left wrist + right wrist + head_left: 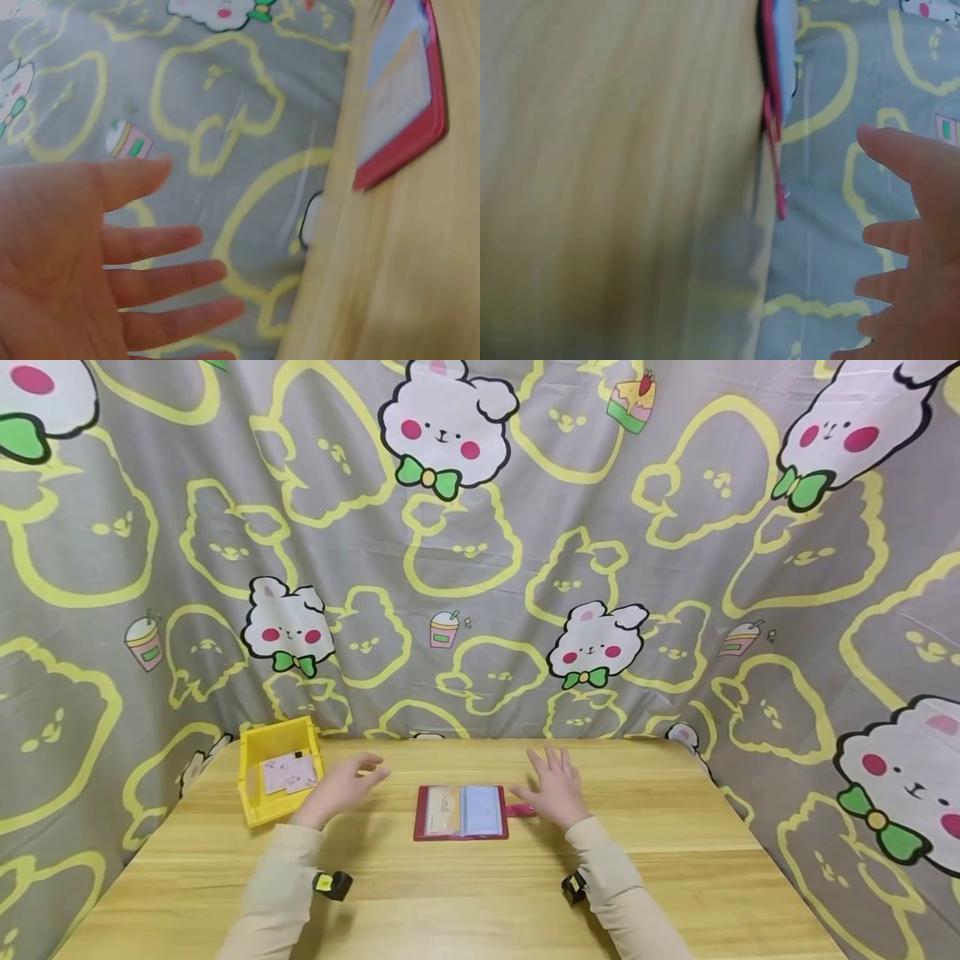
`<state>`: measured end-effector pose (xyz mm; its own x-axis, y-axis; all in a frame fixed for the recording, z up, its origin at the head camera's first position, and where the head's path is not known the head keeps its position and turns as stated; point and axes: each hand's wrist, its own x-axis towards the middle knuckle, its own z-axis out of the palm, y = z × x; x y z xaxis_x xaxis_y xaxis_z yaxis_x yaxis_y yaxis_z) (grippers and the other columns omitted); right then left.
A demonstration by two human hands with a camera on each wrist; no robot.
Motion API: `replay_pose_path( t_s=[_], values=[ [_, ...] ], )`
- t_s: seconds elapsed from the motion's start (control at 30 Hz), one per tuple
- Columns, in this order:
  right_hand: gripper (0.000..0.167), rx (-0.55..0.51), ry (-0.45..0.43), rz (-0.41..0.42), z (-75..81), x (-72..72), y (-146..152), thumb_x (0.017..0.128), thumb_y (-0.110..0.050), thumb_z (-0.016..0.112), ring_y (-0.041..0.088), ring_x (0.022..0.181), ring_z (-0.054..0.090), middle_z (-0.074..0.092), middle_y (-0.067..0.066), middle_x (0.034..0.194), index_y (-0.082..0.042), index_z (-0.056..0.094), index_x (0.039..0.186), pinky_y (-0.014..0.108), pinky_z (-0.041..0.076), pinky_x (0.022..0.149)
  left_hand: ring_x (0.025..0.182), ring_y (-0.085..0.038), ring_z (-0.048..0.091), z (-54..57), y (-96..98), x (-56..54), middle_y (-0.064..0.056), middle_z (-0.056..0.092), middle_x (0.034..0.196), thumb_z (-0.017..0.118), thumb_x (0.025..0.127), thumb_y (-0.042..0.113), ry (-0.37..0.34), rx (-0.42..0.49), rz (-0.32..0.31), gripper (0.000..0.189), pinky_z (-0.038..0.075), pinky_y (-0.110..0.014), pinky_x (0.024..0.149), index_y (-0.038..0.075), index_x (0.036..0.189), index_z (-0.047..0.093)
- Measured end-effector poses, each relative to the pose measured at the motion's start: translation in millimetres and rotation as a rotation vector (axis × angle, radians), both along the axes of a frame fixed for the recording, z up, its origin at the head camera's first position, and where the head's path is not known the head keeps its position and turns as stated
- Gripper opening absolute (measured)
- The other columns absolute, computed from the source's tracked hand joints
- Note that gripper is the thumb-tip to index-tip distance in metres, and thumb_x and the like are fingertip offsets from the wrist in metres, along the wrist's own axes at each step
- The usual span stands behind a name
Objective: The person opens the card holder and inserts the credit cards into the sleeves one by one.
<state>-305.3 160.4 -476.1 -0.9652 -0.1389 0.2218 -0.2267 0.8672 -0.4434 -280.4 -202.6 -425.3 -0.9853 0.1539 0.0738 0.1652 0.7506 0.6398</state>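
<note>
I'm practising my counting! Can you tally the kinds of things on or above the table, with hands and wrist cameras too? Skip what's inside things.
Yellow plastic bin: 1
Open red card holder: 1
Hands: 2 (left hand, right hand)
Black wrist cameras: 2 (left wrist camera, right wrist camera)
Total: 6

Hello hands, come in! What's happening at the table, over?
Left hand and right hand empty. Red wallet lies open on the table between them. Yellow box off left, not blocking.
</note>
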Motion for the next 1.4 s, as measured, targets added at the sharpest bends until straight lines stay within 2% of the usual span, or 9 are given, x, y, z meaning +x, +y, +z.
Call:
replay_pose_path(
  t_s=[0.13,0.23,0.43,0.6,0.8,0.93,1.13,1.23,1.4],
  values=[
    [0.083,0.039,-0.105,-0.014,-4.2,-0.8,6,0.086,-0.051,0.066,0.051,0.146,0.01,0.021,0.025,0.159,-0.009,0.035,0.151,0.073,0.016,0.111,0.12,-0.043,0.055,11.0,-24.3,0.4,-0.025,0.058,0.133,0.044,0.101,0.049,0.054,0.027,0.092,0.06,0.046,-0.055,0.099,-0.001,0.133,0.055],
    [0.084,0.052,-0.181,-0.022,-5.2,-1.6,8,0.087,-0.053,0.064,0.053,0.145,0.01,0.02,0.025,0.159,-0.011,0.032,0.152,0.075,0.018,0.109,0.124,-0.047,0.05,20.1,-43.9,2.0,-0.028,0.053,0.137,0.034,0.102,0.054,0.045,0.056,0.164,0.069,0.043,-0.058,0.102,-0.003,0.136,0.05],
    [0.082,0.079,-0.298,-0.042,-5.0,-1.6,10,0.085,-0.053,0.065,0.056,0.143,0.012,0.022,0.026,0.158,-0.015,0.035,0.152,0.079,0.025,0.101,0.14,-0.052,0.025,28.1,-77.6,2.1,-0.032,0.025,0.154,0.012,0.097,0.067,-0.148,0.2,0.223,0.091,0.026,-0.063,0.113,-0.005,0.152,0.021],
    [0.077,0.096,-0.356,-0.058,-4.7,-0.7,10,0.085,-0.05,0.065,0.059,0.141,0.013,0.025,0.027,0.157,-0.016,0.041,0.149,0.082,0.026,0.096,0.145,-0.051,0.008,22.2,-94.8,-9.7,-0.029,0.004,0.16,0.0,0.097,0.062,-0.269,0.309,0.211,0.086,0.021,-0.066,0.114,-0.001,0.155,0.004],
    [0.073,0.105,-0.394,-0.068,-3.4,-0.8,9,0.085,-0.05,0.066,0.06,0.14,0.016,0.029,0.027,0.155,-0.016,0.045,0.147,0.083,0.023,0.096,0.147,-0.048,-0.003,6.9,-108.8,-27.5,-0.027,-0.005,0.16,-0.005,0.096,0.061,-0.32,0.368,0.271,0.084,0.007,-0.061,0.119,0.001,0.155,-0.003],
    [0.073,0.101,-0.392,-0.062,-2.8,-0.4,8,0.085,-0.049,0.067,0.06,0.14,0.016,0.03,0.027,0.155,-0.016,0.046,0.146,0.084,0.022,0.096,0.147,-0.044,-0.01,-4.7,-115.2,-32.2,-0.022,-0.013,0.16,-0.002,0.095,0.063,-0.353,0.428,0.299,0.083,-0.001,-0.058,0.12,0.005,0.153,-0.011],
    [0.072,0.097,-0.383,-0.065,-2.6,-0.4,7,0.086,-0.05,0.066,0.059,0.141,0.017,0.03,0.025,0.155,-0.017,0.045,0.146,0.082,0.024,0.096,0.15,-0.04,0.002,-15.7,-117.8,-37.7,-0.023,-0.009,0.161,0.001,0.094,0.065,-0.381,0.515,0.41,0.085,0.008,-0.055,0.122,0.005,0.154,-0.007],
    [0.072,0.097,-0.382,-0.067,-2.1,-0.2,8,0.086,-0.05,0.067,0.059,0.141,0.017,0.03,0.026,0.155,-0.017,0.045,0.146,0.082,0.024,0.096,0.145,-0.038,0.014,-19.3,-117.0,-40.3,-0.025,-0.001,0.161,0.002,0.095,0.064,-0.365,0.543,0.462,0.086,0.015,-0.052,0.121,0.004,0.155,-0.002],
    [0.072,0.098,-0.384,-0.069,-2.8,-0.2,9,0.086,-0.05,0.067,0.058,0.141,0.018,0.03,0.025,0.155,-0.018,0.045,0.146,0.082,0.024,0.097,0.138,-0.038,0.022,-22.4,-114.4,-42.4,-0.027,0.008,0.16,0.002,0.097,0.06,-0.32,0.574,0.502,0.084,0.022,-0.051,0.118,0.0,0.155,0.008]
  ],
)
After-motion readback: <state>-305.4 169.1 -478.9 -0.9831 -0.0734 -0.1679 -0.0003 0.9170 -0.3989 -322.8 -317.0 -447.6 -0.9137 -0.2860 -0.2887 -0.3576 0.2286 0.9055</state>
